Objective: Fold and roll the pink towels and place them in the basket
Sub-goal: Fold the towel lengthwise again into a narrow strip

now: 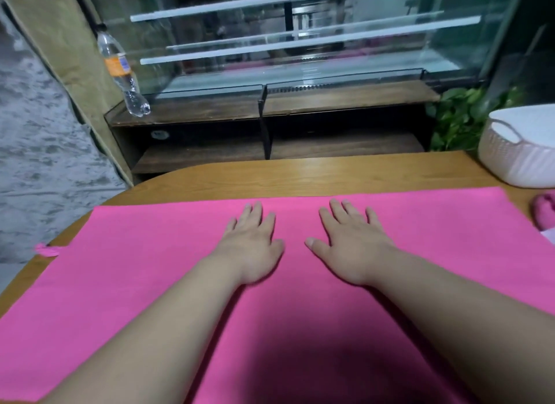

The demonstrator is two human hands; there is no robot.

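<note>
Floor: grey mottled floor [39, 163] at the far left.
Bottle: clear plastic water bottle with orange label [123, 73] on a dark wooden shelf unit [345, 98], in front of a glass display case [300, 43].
Surface: light wooden tabletop [300, 175], mostly covered by a flat pink towel [135, 268] spread wide.
Left hand [255, 247]: grip open, palm flat on the towel, holding nothing.
Right hand [350, 247]: the same, just beside the left.
Plant: green leafy plant [456, 118] behind the tabletop.
Basket: white ribbed plastic basket [516, 151] at the tabletop's far right.
Beside it: bunched pink towel [545, 208], partly out of view.
Count: two hands, two towels, one basket, one bottle.
</note>
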